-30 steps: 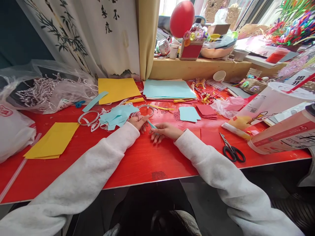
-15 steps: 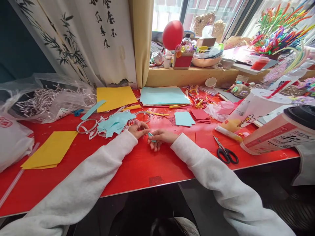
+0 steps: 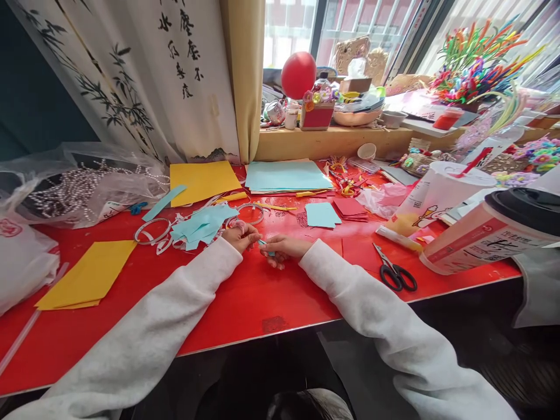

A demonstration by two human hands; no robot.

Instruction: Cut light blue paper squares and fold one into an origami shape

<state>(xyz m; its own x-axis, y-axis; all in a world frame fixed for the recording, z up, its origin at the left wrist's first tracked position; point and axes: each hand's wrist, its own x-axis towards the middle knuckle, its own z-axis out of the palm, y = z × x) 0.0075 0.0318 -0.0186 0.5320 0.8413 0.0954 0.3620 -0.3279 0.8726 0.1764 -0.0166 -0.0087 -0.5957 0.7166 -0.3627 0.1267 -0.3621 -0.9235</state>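
My right hand [image 3: 285, 248] pinches a small folded piece of light blue paper [image 3: 271, 254] between thumb and fingers. My left hand [image 3: 241, 238] is closed, its thumb and fingertips at the left end of that same paper. Both hands are just above the red tabletop, close together. Beside my left hand lies a heap of light blue paper scraps [image 3: 202, 224]. A stack of light blue squares [image 3: 321, 214] and a stack of red squares [image 3: 350, 210] lie beyond my right hand. How the paper is folded is too small to make out.
Black-handled scissors [image 3: 397, 275] lie right of my right arm, near two drink cups [image 3: 485, 233]. Yellow paper sheets [image 3: 90, 274] are at the left. Rolls of tape [image 3: 152, 231] sit by the scraps. Large blue sheets [image 3: 286, 175] lie at the back.
The view has shifted slightly. My left fingers have closed more, near the end of the blue paper; my right hand keeps its pinch.
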